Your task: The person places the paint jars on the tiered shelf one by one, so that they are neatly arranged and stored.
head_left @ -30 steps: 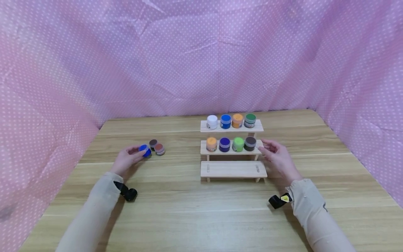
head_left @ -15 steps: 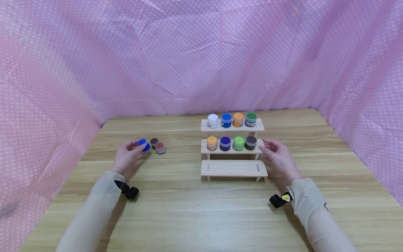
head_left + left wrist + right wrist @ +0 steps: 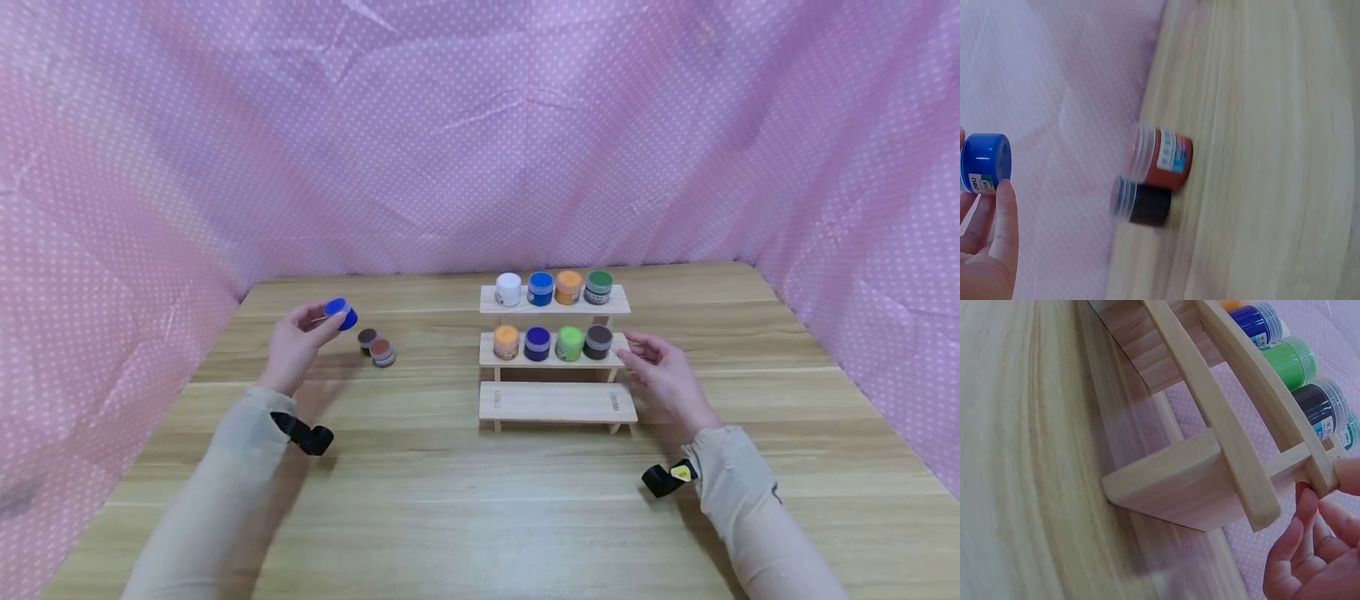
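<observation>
Above the table at the left, my left hand [image 3: 294, 340] pinches a small blue paint jar [image 3: 341, 314], tilted in the fingers. In the left wrist view the blue jar's label shows. A red-brown paint jar [image 3: 382, 352] and a dark brown paint jar [image 3: 367, 341] stand side by side on the table, just below and right of that hand. My right hand [image 3: 663, 372] grips the right end of the middle step of a three-step wooden display stand [image 3: 557, 402]; the right wrist view has the thumb above the board [image 3: 1319, 472] and a fingertip under it.
The top step holds white, blue, orange and green jars [image 3: 597, 288]. Along the middle step stand light orange, purple, light green and dark jars [image 3: 597, 342]. The lowest step is bare. Pink dotted cloth [image 3: 480, 150] hangs behind the wooden table [image 3: 442, 508] and along its sides.
My left hand has lifted the blue jar up and away from the two brown jars. The right hand stays at the stand's middle step.
</observation>
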Action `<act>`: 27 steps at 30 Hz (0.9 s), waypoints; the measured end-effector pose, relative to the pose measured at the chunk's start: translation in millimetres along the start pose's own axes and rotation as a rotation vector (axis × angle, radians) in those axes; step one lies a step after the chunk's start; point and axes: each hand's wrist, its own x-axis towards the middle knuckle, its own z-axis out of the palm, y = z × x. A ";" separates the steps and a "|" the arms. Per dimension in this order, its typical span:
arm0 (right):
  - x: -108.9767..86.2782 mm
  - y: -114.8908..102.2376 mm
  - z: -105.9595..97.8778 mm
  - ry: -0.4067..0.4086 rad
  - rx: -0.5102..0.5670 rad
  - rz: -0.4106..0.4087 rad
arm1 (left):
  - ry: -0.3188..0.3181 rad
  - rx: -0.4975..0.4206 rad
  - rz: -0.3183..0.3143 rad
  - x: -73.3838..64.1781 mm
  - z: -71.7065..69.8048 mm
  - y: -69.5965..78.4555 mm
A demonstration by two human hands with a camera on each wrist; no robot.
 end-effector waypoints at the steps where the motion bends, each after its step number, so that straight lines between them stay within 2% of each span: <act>1: 0.1 0.5 -0.1 0.001 -0.002 -0.001 | 0.002 0.004 -0.001 -0.5 1.8 1.2; 9: 0.5 3.1 -1.6 0.013 -0.005 -0.026 | 0.019 0.041 0.008 -7.7 21.9 17.5; 12: 0.2 4.0 -2.5 0.011 -0.003 -0.031 | 0.016 0.048 0.039 -13.4 30.5 28.1; 20: -1.3 5.9 -3.9 0.009 0.004 -0.056 | -0.057 -0.035 0.144 -28.4 52.9 48.7; 24: -1.0 7.3 -3.5 0.005 0.007 -0.056 | -0.099 -0.086 0.164 -33.1 64.5 54.7; 27: -1.6 8.9 -3.0 -0.002 0.003 -0.042 | -0.129 -0.108 0.140 -36.4 73.3 60.1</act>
